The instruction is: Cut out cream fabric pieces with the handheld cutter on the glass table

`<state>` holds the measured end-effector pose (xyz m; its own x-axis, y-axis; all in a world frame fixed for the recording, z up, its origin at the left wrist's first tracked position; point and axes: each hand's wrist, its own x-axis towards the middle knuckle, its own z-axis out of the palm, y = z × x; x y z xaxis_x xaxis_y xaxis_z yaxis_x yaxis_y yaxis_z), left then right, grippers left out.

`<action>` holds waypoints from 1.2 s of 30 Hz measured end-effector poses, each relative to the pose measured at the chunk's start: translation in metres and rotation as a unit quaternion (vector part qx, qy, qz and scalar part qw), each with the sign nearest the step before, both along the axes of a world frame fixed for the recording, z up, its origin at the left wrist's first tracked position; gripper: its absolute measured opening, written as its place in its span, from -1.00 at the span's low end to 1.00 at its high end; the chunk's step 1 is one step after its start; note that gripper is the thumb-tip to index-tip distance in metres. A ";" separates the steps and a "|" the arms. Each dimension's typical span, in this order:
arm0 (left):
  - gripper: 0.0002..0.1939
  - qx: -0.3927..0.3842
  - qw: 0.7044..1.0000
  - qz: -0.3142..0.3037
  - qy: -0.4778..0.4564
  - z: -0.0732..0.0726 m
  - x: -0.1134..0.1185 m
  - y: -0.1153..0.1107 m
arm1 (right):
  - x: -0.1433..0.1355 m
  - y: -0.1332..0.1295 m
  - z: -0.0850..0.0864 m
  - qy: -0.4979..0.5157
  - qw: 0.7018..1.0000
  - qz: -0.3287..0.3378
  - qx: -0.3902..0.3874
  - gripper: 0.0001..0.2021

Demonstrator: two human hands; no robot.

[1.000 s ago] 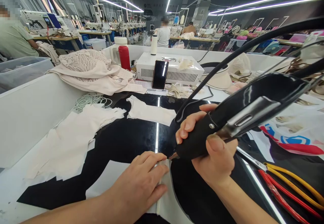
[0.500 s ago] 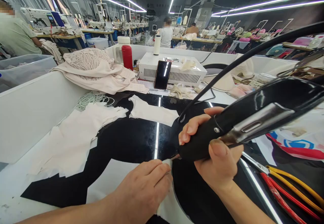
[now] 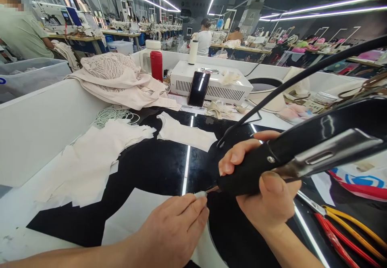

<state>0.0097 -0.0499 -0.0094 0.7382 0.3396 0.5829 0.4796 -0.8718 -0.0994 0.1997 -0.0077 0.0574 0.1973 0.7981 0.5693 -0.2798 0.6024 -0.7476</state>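
Note:
My right hand (image 3: 266,187) is wrapped round a black handheld tool (image 3: 290,147) with a metal lever and a cable. The tool's thin tip points left, at the fingertips of my left hand (image 3: 178,223). That hand pinches the edge of a white fabric piece (image 3: 130,211), which lies on the glossy black surface (image 3: 145,171). Another pale fabric piece (image 3: 187,132) lies flat farther back. At the left is a stack of pale cut pieces (image 3: 81,163). Whether the tip touches the fabric is too small to tell.
Scissors (image 3: 341,223) with red and yellow handles lie at the right. Behind are a phone (image 3: 198,89), a white vented box (image 3: 214,80), a red bottle (image 3: 156,66), lace garments (image 3: 121,78) and green cord (image 3: 113,116). A low white wall (image 3: 42,126) edges the left. People sit beyond.
The black tool and my right hand have shifted slightly right, and the tip now sits level with the pinched fabric edge. The whole view has turned a little left.

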 end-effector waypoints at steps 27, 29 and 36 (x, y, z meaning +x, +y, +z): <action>-0.75 0.003 0.999 0.009 -0.034 -0.007 0.005 -0.004 | -0.007 -0.003 0.006 0.028 0.999 -0.032 -0.016 -0.63; -0.76 0.001 0.999 0.010 -0.041 -0.008 0.006 -0.004 | -0.008 -0.003 0.005 0.026 0.999 -0.032 -0.011 -0.61; -0.80 -0.002 0.999 0.011 -0.041 -0.008 0.006 -0.003 | -0.011 -0.003 0.006 0.011 0.999 -0.035 -0.020 -0.64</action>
<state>0.0162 -0.0525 -0.0172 0.6803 0.3579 0.6396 0.5052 -0.8612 -0.0555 0.1888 -0.0106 0.0629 0.2666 0.8038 0.5319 -0.2547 0.5910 -0.7654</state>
